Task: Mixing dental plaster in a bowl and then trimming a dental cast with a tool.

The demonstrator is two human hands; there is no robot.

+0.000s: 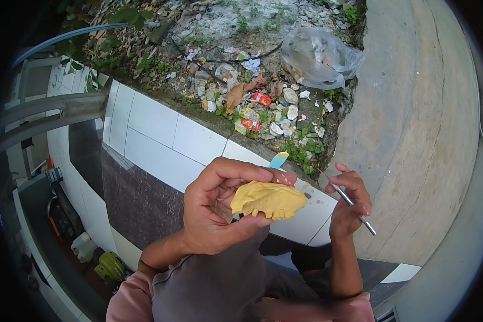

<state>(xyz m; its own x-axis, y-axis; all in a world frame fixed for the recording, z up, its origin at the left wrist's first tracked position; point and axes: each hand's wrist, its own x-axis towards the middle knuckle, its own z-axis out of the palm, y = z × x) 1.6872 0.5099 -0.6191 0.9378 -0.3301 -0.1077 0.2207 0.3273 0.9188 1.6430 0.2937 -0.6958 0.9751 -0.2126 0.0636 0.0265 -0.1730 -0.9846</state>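
Note:
My left hand (212, 201) is closed around a yellow plaster dental cast (268, 200), its thumb below and its fingers along the top edge. A row of tooth shapes runs along the cast's lower side, and small yellow crumbs lie on the fingertips. To the right, my right hand (350, 201) pinches a slim silver metal carving tool (350, 200), which slants with its thin tip up toward the left. The tool's tip is apart from the cast. Just beyond my left fingers shows a blue piece with a yellowish end (278, 159), partly hidden.
White tiles (155, 118) edge a patch of littered soil (241, 70) with stones, plants and wrappers. A clear plastic bag (322, 59) lies there. Cracked concrete (408, 134) spans the right side. At left are a metal rail (53, 110) and a green machine (111, 266).

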